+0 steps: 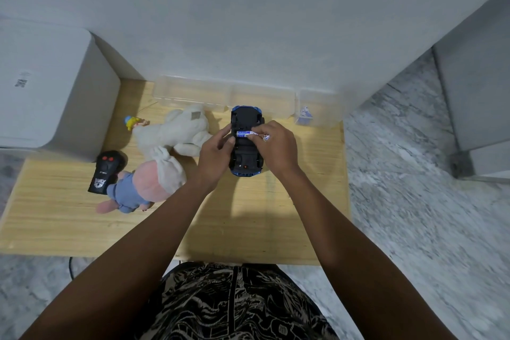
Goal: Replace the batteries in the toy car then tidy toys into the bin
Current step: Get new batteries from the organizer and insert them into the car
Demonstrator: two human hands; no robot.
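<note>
A blue toy car (pixel 246 119) lies upside down on the wooden table (pixel 248 215), its black underside facing up. My left hand (pixel 215 153) grips the car's left side. My right hand (pixel 276 146) pinches a blue battery (pixel 244 133) that lies across the car's underside; another small blue-and-white item shows between its fingers. A clear plastic bin (pixel 193 91) stands at the table's back edge, just behind the car.
A white plush toy (pixel 176 130), a pink plush in blue clothes (pixel 143 182), a black remote control (pixel 106 171) and a small yellow figure (pixel 133 121) lie left of the car. A small clear container (pixel 314 110) with blue-white items stands at the back right. A white box (pixel 49 85) sits at the left.
</note>
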